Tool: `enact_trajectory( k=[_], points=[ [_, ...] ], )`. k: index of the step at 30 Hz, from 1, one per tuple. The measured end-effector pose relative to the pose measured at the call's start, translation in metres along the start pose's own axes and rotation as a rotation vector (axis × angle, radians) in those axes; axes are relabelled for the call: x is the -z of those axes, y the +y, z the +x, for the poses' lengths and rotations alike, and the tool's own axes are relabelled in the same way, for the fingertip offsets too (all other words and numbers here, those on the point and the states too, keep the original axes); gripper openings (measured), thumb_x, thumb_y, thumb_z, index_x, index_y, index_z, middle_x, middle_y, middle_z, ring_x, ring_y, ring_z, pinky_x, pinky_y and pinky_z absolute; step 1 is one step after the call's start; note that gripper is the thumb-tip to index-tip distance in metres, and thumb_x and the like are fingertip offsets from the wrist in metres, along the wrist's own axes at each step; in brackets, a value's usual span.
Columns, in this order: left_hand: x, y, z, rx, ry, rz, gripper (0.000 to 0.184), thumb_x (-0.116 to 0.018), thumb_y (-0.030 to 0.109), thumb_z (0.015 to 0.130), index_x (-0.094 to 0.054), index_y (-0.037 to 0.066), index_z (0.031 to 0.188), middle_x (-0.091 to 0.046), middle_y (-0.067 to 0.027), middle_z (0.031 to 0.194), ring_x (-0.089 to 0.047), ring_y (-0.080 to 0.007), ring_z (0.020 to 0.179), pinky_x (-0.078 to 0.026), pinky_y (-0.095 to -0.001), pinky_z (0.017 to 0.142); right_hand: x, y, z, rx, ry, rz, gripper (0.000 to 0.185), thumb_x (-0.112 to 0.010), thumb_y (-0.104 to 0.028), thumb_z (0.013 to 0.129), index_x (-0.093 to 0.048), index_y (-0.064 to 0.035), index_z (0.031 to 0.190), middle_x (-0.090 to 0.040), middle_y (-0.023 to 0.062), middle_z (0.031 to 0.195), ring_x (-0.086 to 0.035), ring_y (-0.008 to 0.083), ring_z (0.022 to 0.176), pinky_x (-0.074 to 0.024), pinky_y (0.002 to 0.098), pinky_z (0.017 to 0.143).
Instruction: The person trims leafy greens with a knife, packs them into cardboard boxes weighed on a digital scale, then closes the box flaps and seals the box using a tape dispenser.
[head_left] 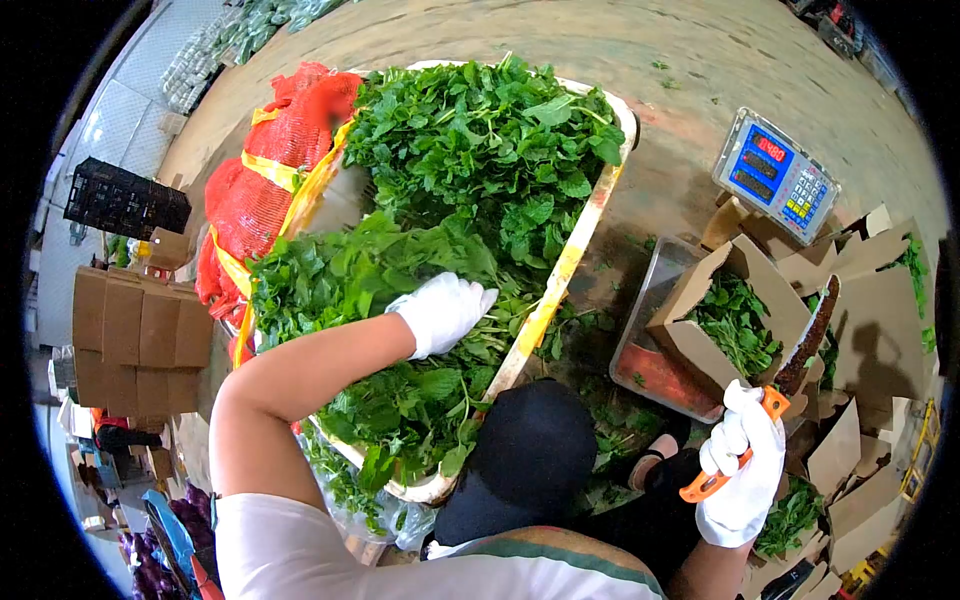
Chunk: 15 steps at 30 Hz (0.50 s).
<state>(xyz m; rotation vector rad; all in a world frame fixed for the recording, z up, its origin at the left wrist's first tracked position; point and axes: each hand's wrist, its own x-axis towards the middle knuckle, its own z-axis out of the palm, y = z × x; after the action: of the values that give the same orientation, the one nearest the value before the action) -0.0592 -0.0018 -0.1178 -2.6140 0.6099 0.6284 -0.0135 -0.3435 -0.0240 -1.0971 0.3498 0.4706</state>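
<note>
My left hand [445, 312], in a white glove, reaches into a large pale crate [552, 325] heaped with leafy green herbs that look like mint [480, 150]. Its fingers are closed around a bunch of mint [410, 258], with the stems toward the crate's right rim. My right hand [748, 455], also gloved in white, grips the orange handle of a knife [808, 335]. Its long, dark, stained blade points up, away from the crate, near an open cardboard box [690, 315] with greens inside.
A digital scale display [778, 172] stands at the upper right. The cardboard box sits on a tray [640, 345]. More open cartons [880, 330] crowd the right side. Red mesh sacks [265, 190] lie against the crate's left. Stacked cartons [140, 320] and a black crate [125, 198] stand farther left.
</note>
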Motion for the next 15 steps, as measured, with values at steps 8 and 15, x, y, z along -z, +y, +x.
enact_trajectory(
  k=[8,15],
  points=[
    [0.017,-0.04,0.062,0.05,-0.518,-0.28,0.089,-0.071,0.035,0.059,-0.032,-0.002,0.129,-0.05,-0.0173,0.115,-0.053,-0.0292,0.101,-0.044,-0.0366,0.083,0.009,0.001,0.003,0.035,0.004,0.02,0.019,-0.045,-0.018,0.089,-0.052,-0.0038,0.099,-0.037,-0.0072,0.056,-0.031,0.0017,0.039,-0.0233,0.0178,0.036],
    [0.002,-0.039,0.073,-0.154,-0.393,-0.003,0.092,-0.072,0.045,0.059,-0.034,-0.002,0.128,-0.037,-0.0199,0.129,-0.038,-0.0315,0.118,-0.031,-0.0401,0.099,0.007,-0.005,-0.001,-0.001,0.039,0.023,0.009,-0.049,-0.017,0.087,-0.051,-0.0086,0.089,-0.036,-0.0076,0.054,-0.031,0.0021,0.038,-0.0242,0.0181,0.035]
  ],
)
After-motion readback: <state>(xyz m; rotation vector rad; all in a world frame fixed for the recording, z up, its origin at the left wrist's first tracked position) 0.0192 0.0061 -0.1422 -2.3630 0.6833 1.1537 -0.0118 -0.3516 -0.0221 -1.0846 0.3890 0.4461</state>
